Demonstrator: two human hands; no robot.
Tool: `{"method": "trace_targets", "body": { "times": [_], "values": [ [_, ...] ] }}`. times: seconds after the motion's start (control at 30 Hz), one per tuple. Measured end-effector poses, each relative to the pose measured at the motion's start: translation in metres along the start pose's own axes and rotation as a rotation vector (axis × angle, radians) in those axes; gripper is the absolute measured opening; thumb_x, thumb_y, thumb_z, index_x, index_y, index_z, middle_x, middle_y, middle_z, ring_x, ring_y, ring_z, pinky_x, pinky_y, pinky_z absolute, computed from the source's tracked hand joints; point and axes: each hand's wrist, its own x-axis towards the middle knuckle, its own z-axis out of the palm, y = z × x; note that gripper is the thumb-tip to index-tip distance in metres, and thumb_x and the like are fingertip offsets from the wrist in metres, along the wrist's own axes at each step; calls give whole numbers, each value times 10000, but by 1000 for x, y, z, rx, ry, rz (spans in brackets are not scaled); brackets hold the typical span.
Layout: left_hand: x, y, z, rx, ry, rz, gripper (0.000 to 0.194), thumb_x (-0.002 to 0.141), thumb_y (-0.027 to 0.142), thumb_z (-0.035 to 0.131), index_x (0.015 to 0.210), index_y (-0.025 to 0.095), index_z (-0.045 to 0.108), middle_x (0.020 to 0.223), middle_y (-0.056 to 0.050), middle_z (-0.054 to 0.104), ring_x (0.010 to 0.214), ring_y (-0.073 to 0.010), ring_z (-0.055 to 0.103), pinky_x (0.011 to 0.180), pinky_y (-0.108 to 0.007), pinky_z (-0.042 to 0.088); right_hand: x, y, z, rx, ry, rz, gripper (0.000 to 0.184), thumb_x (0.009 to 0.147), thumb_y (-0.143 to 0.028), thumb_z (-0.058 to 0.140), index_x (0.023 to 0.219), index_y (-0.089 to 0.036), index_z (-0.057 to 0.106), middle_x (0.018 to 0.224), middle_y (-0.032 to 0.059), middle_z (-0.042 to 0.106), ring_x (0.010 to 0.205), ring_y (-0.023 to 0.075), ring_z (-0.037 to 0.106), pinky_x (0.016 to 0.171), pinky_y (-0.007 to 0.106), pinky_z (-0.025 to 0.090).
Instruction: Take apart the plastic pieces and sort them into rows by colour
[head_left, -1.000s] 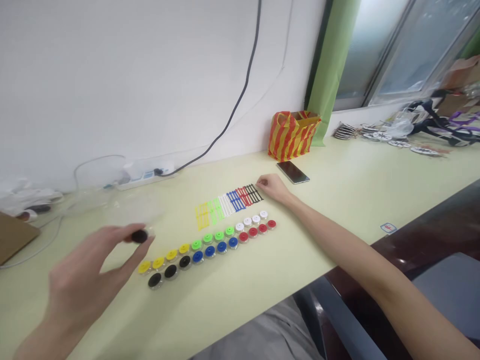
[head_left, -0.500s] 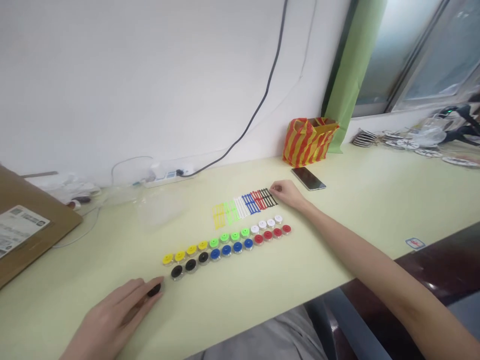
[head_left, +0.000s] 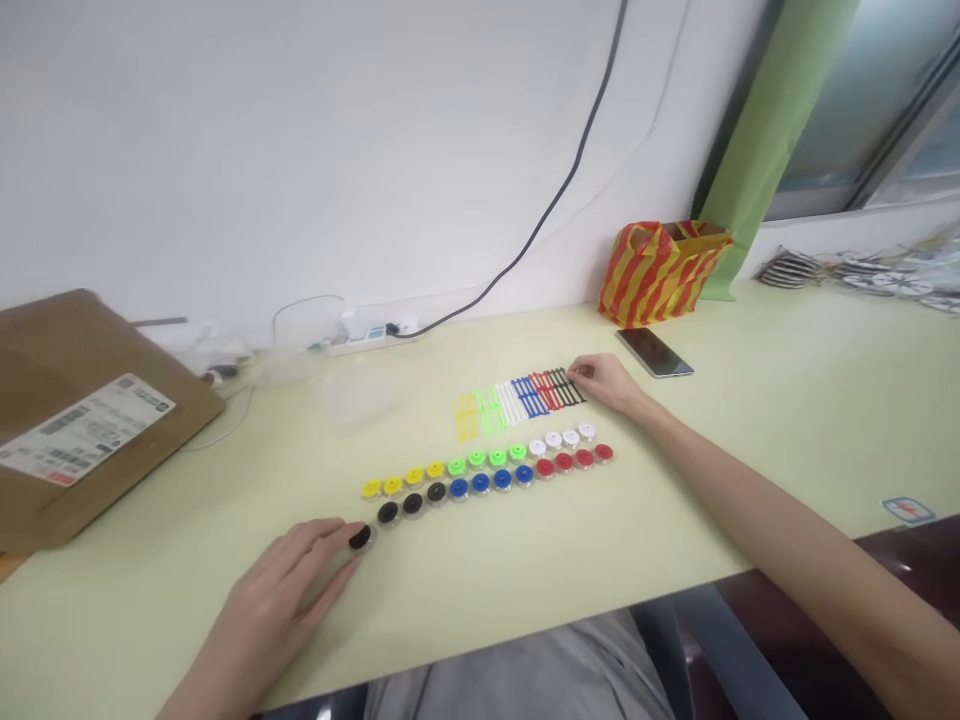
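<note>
On the left, the thumb and forefinger of my left hand (head_left: 289, 580) are closed about a round black-topped piece (head_left: 361, 538) with a clear rim, at the near end of a row. Beside it run two rows of like round pieces: yellow (head_left: 415, 477), green (head_left: 476, 459) and white (head_left: 553, 440) behind; black (head_left: 412, 504), blue (head_left: 481, 483) and red (head_left: 564, 462) in front. My right hand (head_left: 606, 380) has its fingers pinched at the far end of the outermost black strip (head_left: 570, 385). Thin plastic strips in several colours (head_left: 514, 402) lie side by side to its left.
A phone (head_left: 654, 353) and a red-and-yellow striped bag (head_left: 664, 275) stand beyond my right hand. At the left lies a cardboard box (head_left: 97, 345). A power strip (head_left: 371, 336) with a black cable sits along the wall. A small sticker (head_left: 908, 510) is near the table's front edge.
My left hand has brought the black-topped round piece right and away from me, up to the row's end. My right hand stays at the black strips. The view has turned left.
</note>
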Motion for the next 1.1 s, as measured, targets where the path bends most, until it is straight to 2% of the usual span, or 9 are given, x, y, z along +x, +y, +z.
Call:
{"method": "trace_targets", "body": {
  "times": [0.17,0.3,0.47,0.6,0.8,0.97,1.1],
  "values": [
    [-25,14,-10,11,-115,-152,415,1032,370,491,1440,316,544,1277,-50,664,1123,-228,663,941,-316,542,-2,1,0,-36,-14,2,198,872,-290,617,867,-161,767,816,79,771,737,209,675,689,297,476],
    [-31,23,-15,-31,-133,-168,423,1030,294,468,1441,351,550,1302,-48,650,1164,-239,639,943,-334,542,-4,0,0,-37,-13,-1,197,872,-301,619,866,-167,762,796,80,765,715,211,669,685,308,473],
    [-25,29,-14,-39,-190,-247,454,1043,303,425,1489,322,507,1319,-93,621,1201,-276,595,970,-407,520,-5,-2,0,-61,5,7,200,875,-313,622,848,-175,763,771,72,752,704,207,657,669,306,459],
    [-23,28,-12,-19,-220,-272,494,1048,315,404,1542,323,426,1399,-95,570,1273,-287,553,1009,-428,509,-6,-3,-1,-53,2,8,203,879,-321,621,847,-175,760,772,68,748,701,200,653,678,307,461],
    [-21,21,-13,26,-273,-203,565,1036,309,412,1592,342,319,1521,-64,504,1359,-287,524,1082,-437,499,-6,-4,-2,-41,-1,-1,228,896,-338,596,876,-173,753,771,68,740,677,194,629,666,308,448],
    [-23,24,-14,6,-240,-314,621,1039,369,410,1624,309,212,1527,-83,504,1352,-288,546,1096,-463,506,-5,1,-2,-28,121,-5,271,923,-320,541,1060,-178,726,770,54,698,684,194,598,680,311,447],
    [-29,25,-11,22,-168,-425,638,1029,440,397,1622,293,215,1569,-93,459,1394,-322,511,1121,-533,483,-3,4,-1,40,254,-32,372,903,-301,535,1240,-179,635,910,77,669,806,219,620,743,328,480]
  ]
}}
